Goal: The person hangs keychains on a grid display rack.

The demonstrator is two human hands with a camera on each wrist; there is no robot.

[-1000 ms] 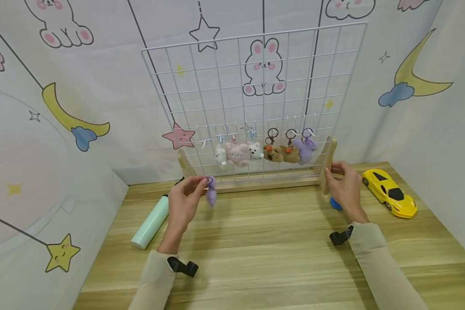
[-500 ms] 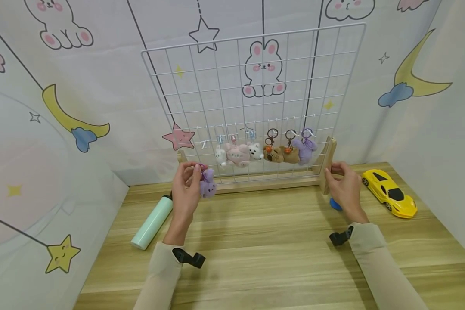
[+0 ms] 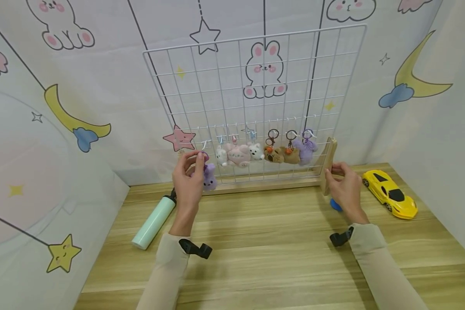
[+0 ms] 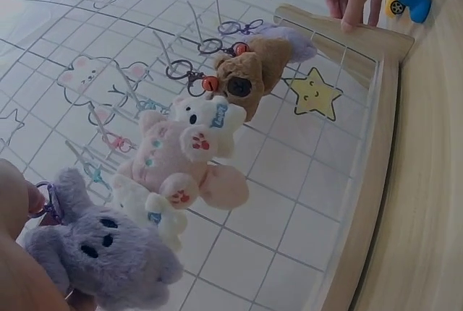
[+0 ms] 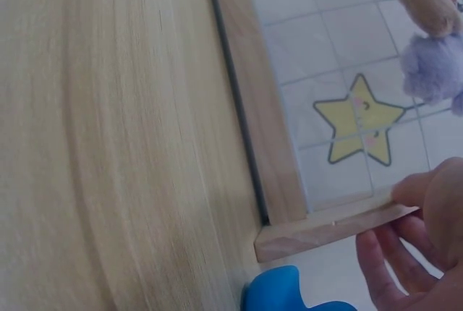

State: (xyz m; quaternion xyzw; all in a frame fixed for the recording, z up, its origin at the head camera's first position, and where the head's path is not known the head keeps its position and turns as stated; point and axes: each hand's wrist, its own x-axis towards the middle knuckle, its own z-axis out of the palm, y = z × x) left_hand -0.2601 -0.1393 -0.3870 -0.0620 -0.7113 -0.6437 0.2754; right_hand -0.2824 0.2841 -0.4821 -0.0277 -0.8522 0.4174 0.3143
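My left hand point(image 3: 189, 177) pinches the ring of a small purple plush keychain point(image 3: 209, 177), raised close to the left end of a white wire grid point(image 3: 252, 86). In the left wrist view the purple plush point(image 4: 101, 253) hangs by my fingers. A row of plush keychains point(image 3: 265, 150) hangs on the grid's hooks: white, pink, brown and purple ones point(image 4: 188, 152). My right hand point(image 3: 342, 183) grips the wooden end post point(image 3: 327, 163) of the grid's stand; in the right wrist view my fingers point(image 5: 405, 246) hold that wooden post point(image 5: 325, 228).
A mint green bottle point(image 3: 153, 221) lies on the wooden table point(image 3: 255, 258) at the left. A yellow toy car point(image 3: 389, 193) stands at the right, and a small blue object point(image 3: 335, 204) sits behind my right hand. Cartoon-printed cloth walls surround the table.
My left hand has lifted the purple plush from low over the table up and slightly right toward the grid's hooks. The right hand has stayed on the post.
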